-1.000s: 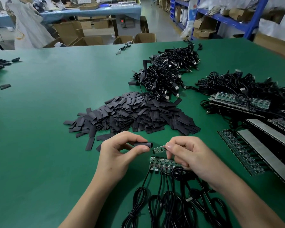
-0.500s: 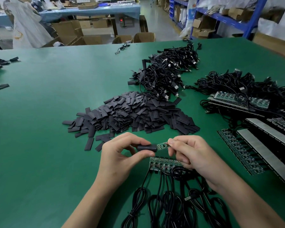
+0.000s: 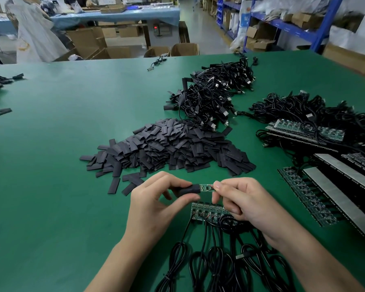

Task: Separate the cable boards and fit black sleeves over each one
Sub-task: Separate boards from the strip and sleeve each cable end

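My left hand (image 3: 154,207) pinches a black sleeve (image 3: 188,190) between thumb and fingers. My right hand (image 3: 243,202) pinches the right end of a small green cable board (image 3: 205,187). The board's left end sits inside the sleeve's mouth; its right half still shows. Under both hands a joined strip of green boards (image 3: 207,211) lies on the table, its black cables (image 3: 215,260) running toward me. A large heap of loose black sleeves (image 3: 169,146) lies just beyond my hands.
The green table (image 3: 51,175) carries a pile of sleeved cables (image 3: 215,95) at the back, a tangle of cables with board strips (image 3: 308,127) at right, and more board panels (image 3: 333,186) along the right edge. Cardboard boxes and blue shelving stand beyond.
The sleeve and board were apart, then met tip to tip. Now the sleeve has slid further right over the board's left end. Both hands stayed in place.
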Action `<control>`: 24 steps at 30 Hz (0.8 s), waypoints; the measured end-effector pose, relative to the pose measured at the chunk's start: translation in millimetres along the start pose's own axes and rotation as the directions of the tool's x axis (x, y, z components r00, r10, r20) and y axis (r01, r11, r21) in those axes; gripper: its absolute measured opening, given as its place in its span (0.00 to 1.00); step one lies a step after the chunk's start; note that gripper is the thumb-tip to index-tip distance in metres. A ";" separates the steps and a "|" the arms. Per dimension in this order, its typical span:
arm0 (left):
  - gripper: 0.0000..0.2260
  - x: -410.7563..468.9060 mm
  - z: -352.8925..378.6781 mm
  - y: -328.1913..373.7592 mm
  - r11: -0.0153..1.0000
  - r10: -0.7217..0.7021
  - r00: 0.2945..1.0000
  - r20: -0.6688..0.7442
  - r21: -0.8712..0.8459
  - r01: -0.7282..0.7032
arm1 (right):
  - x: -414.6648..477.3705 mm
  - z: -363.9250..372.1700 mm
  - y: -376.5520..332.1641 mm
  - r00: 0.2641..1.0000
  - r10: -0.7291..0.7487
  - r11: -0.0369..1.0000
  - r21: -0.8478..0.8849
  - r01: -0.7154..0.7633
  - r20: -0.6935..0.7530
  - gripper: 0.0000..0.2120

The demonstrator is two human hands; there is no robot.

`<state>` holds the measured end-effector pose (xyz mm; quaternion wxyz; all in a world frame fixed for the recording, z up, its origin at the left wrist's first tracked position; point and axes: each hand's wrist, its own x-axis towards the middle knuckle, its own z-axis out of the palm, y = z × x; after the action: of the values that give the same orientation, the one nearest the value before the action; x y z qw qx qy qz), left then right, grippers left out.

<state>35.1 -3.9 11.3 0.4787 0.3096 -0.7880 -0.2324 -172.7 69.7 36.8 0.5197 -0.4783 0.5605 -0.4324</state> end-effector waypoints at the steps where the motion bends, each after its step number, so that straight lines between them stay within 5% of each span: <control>1: 0.11 0.2 0.2 -0.2 1.000 -0.006 1.000 -0.008 0.007 0.006 | -0.1 0.0 0.0 1.000 0.002 1.000 -0.003 -0.002 0.006 0.18; 13: 0.13 2.4 -5.9 -1.3 0.980 0.070 0.996 0.051 0.185 -0.079 | 0.6 -0.8 1.4 0.999 0.014 0.998 -0.057 -0.012 0.038 0.18; 24: 0.11 2.7 -5.2 -0.8 0.986 0.037 0.997 0.071 0.163 -0.048 | 1.5 0.4 5.2 1.000 -0.015 0.984 -0.176 0.016 0.008 0.18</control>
<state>39.1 -6.7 14.7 0.4293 0.3230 -0.8268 -0.1668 -172.8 69.1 31.4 0.4737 -0.5282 0.5911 -0.3837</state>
